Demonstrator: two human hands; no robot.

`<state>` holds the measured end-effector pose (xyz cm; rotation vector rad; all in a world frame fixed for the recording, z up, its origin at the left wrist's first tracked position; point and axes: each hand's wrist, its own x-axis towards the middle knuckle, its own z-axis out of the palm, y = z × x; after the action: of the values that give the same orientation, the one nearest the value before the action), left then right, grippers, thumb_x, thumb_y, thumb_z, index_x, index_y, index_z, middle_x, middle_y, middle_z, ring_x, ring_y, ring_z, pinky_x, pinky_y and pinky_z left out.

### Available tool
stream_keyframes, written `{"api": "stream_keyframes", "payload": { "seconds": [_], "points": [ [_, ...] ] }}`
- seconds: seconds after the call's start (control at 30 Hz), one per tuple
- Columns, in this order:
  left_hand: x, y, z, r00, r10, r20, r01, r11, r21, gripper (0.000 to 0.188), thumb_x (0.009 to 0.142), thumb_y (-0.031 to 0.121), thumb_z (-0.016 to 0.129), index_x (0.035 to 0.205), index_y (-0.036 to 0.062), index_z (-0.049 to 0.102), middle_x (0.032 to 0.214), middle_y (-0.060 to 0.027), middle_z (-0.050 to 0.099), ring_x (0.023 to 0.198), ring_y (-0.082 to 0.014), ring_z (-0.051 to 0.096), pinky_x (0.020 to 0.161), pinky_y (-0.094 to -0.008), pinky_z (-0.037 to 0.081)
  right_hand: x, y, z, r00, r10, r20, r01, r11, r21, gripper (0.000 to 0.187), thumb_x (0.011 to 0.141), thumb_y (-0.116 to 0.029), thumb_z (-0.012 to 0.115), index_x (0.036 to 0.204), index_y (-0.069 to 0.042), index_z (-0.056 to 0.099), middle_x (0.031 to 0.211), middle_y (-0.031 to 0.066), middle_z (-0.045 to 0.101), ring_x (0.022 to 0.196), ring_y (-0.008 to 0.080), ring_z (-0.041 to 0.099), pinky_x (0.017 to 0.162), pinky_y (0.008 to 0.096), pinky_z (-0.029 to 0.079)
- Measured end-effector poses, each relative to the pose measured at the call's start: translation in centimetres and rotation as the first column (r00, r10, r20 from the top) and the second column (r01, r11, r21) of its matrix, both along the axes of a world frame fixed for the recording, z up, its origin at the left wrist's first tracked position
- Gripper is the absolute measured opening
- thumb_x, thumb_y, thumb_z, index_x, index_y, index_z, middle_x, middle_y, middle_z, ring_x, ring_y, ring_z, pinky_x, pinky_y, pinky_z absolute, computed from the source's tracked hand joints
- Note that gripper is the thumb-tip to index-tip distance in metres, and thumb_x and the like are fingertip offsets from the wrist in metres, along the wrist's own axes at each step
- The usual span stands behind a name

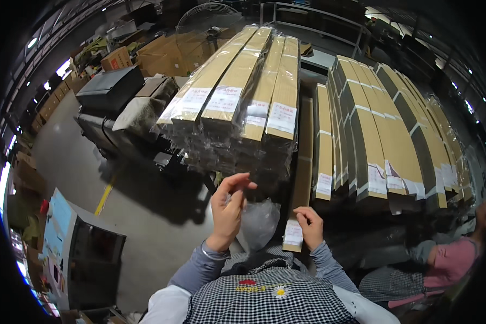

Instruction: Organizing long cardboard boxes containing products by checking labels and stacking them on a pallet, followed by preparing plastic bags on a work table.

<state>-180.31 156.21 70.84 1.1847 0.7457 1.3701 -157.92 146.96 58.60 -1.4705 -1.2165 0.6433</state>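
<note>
My left hand is raised in front of my apron, its fingers bent but apart, with nothing visible in them. Just to its right, a crumpled clear plastic bag hangs lower down. My right hand is closed, fingers curled together, beside the near end of a long, narrow cardboard-topped bundle. A white printed label lies on that end, close to my right fingertips. Whether those fingers hold anything is hidden.
Plastic-wrapped long bundles with labels are stacked ahead. More strapped bundles stand at the right, where a person in a pink top is at work. A fan stands behind; a dark machine and a table are left.
</note>
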Motion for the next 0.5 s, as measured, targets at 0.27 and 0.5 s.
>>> {"api": "stream_keyframes", "payload": {
  "seconds": [0.27, 0.5],
  "points": [
    [1.7, -3.1, -0.7, 0.982, -0.168, 0.089, 0.165, 0.985, 0.041, 0.026, 0.097, 0.004, 0.051, 0.122, 0.0033, 0.058, 0.097, -0.0059, 0.066, 0.062, -0.001, 0.046, 0.055, -0.0162, 0.038, -3.8, -2.1, 7.3, 0.893, 0.215, -0.395, -0.231, 0.973, 0.006, 0.018, 0.085, -0.013, 0.073, 0.092, -0.001, 0.06, 0.081, 0.0005, 0.056, 0.079, 0.008, 0.052, 0.071, 0.0222, 0.042],
    [-0.3, -4.6, -3.0, 0.961, -0.264, -0.084, 0.248, 0.955, -0.159, 0.018, 0.083, 0.004, 0.07, 0.1, 0.0006, 0.065, 0.082, 0.0008, 0.065, 0.07, -0.0025, 0.053, 0.063, -0.0182, 0.043, -3.5, -2.8, 9.2, 0.984, -0.099, -0.15, 0.138, 0.952, 0.274, 0.009, 0.087, -0.001, 0.066, 0.093, 0.005, 0.069, 0.075, 0.001, 0.054, 0.068, 0.0073, 0.048, 0.062, 0.0212, 0.037]
  ]
}}
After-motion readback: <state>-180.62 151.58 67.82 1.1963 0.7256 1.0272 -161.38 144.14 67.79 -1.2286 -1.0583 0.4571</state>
